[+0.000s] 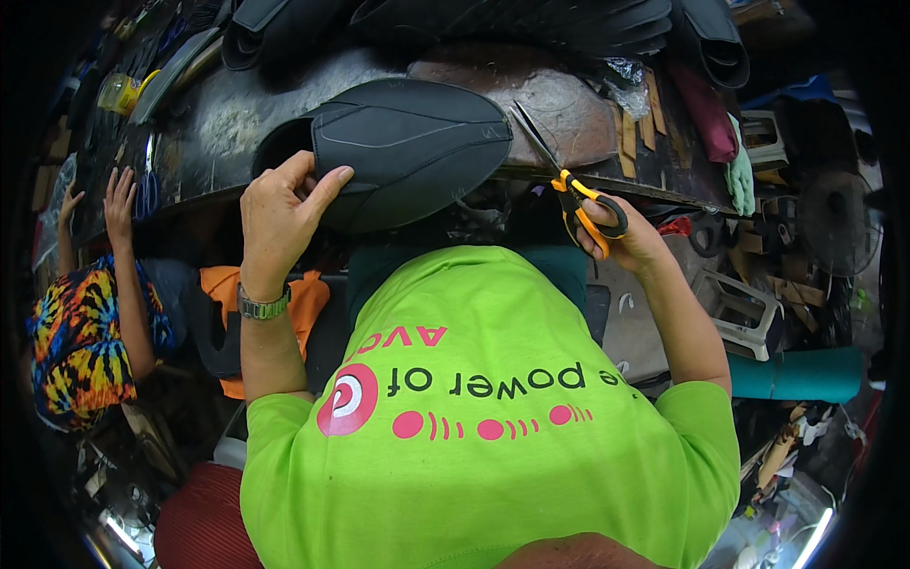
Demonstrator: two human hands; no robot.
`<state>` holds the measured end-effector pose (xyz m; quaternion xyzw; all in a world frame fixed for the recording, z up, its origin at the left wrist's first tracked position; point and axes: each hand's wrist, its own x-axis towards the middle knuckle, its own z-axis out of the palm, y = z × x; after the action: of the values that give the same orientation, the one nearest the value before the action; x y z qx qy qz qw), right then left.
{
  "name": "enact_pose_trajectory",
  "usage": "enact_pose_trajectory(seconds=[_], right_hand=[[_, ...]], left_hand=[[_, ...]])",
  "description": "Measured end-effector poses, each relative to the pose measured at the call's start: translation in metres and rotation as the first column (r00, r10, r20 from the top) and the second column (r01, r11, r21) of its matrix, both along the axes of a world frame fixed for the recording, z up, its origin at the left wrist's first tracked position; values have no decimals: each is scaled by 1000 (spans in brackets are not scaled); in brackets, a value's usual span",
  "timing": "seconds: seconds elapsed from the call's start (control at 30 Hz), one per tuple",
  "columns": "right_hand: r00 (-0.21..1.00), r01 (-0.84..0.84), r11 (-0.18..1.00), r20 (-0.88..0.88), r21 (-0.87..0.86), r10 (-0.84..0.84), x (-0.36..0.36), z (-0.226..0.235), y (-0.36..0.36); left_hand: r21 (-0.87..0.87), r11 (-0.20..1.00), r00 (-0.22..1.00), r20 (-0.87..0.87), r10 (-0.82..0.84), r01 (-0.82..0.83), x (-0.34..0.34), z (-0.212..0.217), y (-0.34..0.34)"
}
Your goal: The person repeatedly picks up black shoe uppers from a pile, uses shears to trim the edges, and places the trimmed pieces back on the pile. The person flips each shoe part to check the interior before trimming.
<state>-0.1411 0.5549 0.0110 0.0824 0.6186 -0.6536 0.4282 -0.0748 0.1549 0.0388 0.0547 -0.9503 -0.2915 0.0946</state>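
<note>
My left hand (280, 220), with a metal watch on the wrist, pinches the near left edge of a black stitched seat cover (408, 142) that lies on a dark worn workbench (227, 123). My right hand (621, 237) holds scissors (569, 190) with orange and black handles; their blades point up and away over the bench edge, just right of the cover. My bright green shirt fills the lower middle of the view.
Several black seat covers (531, 24) are stacked at the back of the bench. A small person in a tie-dye shirt (81, 332) reaches both hands to the bench at the left. A green glove (739, 175), wood strips and a white plastic stool (749, 313) sit at the right.
</note>
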Motion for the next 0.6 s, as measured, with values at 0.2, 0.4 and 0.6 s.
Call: enact_pose_trajectory(seconds=[0.2, 0.4, 0.6], right_hand=[[1000, -10, 999, 10, -36, 11, 0, -8, -5], [566, 214, 758, -710, 617, 418, 8, -11, -9], [213, 421, 564, -681, 711, 700, 8, 1, -4]], left_hand=[[1, 1000, 1000, -1, -7, 7, 0, -1, 0], [8, 1000, 1000, 18, -8, 8, 1, 1, -2], [41, 999, 999, 36, 8, -10, -6, -2, -1]])
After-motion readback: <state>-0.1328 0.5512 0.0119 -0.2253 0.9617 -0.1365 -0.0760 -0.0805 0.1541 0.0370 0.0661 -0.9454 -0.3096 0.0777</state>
